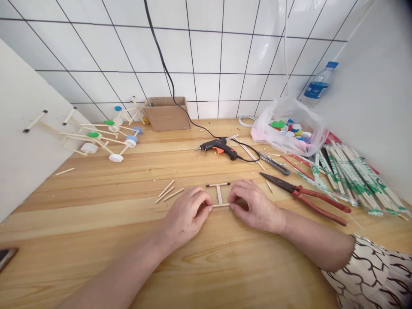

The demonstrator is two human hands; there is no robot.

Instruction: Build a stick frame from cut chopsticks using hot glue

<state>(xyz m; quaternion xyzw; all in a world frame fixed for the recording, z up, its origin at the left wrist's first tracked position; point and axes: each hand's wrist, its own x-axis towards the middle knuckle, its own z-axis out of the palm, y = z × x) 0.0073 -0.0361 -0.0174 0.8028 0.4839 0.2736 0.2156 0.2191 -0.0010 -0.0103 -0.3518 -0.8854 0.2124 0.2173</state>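
Bare forearms (119,270) reach to the left hand (184,214) and right hand (255,205), both closed, pinching one light, thin H-shaped frame of pale wooden sticks (219,194) near middle of the long wooden table (225,266); it seems stiff but fragile, best held at its crossbar ends

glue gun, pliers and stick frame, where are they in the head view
glue gun (226,149), head view, on the black body
pliers (322,198), head view, on the upper red handle
stick frame (219,194), head view, on the middle stick
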